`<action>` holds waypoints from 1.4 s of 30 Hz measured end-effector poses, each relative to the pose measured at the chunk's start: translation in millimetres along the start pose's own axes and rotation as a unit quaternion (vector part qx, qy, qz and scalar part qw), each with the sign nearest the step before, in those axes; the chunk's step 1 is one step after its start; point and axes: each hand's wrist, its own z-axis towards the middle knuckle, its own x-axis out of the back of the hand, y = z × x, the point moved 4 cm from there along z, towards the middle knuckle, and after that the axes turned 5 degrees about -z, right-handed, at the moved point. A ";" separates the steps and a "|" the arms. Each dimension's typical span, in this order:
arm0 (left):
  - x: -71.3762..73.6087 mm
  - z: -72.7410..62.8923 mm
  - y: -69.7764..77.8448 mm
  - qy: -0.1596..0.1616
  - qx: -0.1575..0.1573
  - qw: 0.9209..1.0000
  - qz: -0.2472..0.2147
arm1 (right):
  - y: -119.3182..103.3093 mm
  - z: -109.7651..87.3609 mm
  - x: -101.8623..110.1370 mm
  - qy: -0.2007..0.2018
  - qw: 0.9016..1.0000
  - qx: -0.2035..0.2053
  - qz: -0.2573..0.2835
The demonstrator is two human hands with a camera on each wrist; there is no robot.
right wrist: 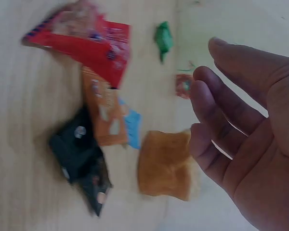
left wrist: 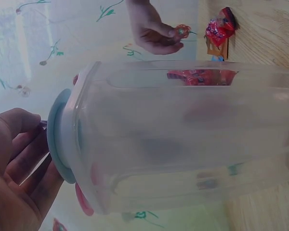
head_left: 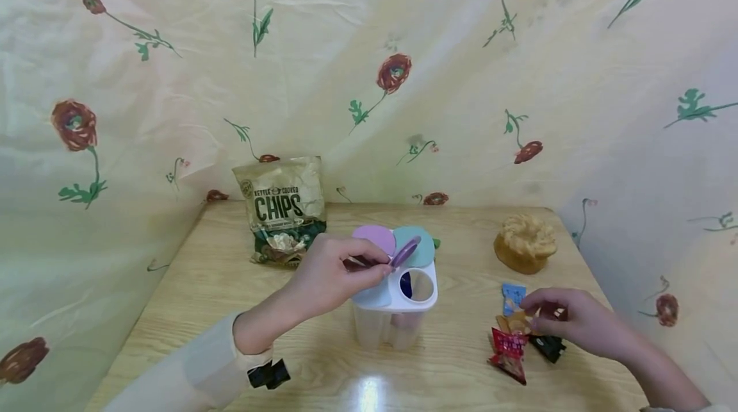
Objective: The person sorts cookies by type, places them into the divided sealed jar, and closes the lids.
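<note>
A clear plastic container (head_left: 387, 329) with a white top stands mid-table. Its top carries a lilac lid (head_left: 373, 239) and a teal lid (head_left: 425, 247); one front hole is uncovered, with something dark blue inside. My left hand (head_left: 331, 271) pinches a purple round lid (head_left: 406, 253), tilted on edge above the top. Red packaging (left wrist: 202, 77) shows through the container wall in the left wrist view. Over the small snack packets my right hand (head_left: 576, 319) hovers, fingers loosely bent, holding nothing. Beneath are red (right wrist: 94, 41), orange (right wrist: 105, 108), black (right wrist: 79, 144) and blue (right wrist: 131, 125) packets.
A bag of chips (head_left: 282, 207) stands at the back left. At the back right sits a ring-shaped cake or bread (head_left: 526, 242). A small green wrapped piece (right wrist: 163, 40) lies behind the container. Flowered cloth (head_left: 461, 143) hangs around the wooden table (head_left: 190, 303).
</note>
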 end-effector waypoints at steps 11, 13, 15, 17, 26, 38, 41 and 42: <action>-0.2 0.0 3.2 -0.005 0.002 1.000 0.001 | 12.3 10.3 -40.1 -0.078 0.997 -0.003 0.019; 0.0 0.0 4.4 -0.005 0.003 1.000 0.001 | 13.6 10.4 -42.6 -0.083 0.996 -0.021 0.007; -0.1 -0.1 4.6 -0.006 0.002 1.000 0.001 | 16.3 10.3 -44.2 -0.086 0.996 -0.036 -0.009; -0.3 0.1 4.3 -0.008 0.001 1.000 0.000 | 18.5 9.9 -44.7 -0.091 0.994 -0.050 -0.021; -2.1 2.5 2.4 -0.008 0.002 1.000 0.008 | 25.9 11.2 -47.4 -0.111 0.990 -0.081 -0.037; -0.6 1.6 3.1 -0.006 0.011 1.000 0.016 | 4.0 22.5 -24.2 -0.062 0.998 -0.011 -0.032; -0.3 0.6 3.0 -0.007 0.013 1.000 0.013 | -11.7 28.4 -8.4 -0.007 0.998 0.010 -0.066; -0.2 0.4 2.6 -0.007 0.013 1.000 0.012 | -18.0 30.5 -3.4 0.014 0.997 0.019 -0.079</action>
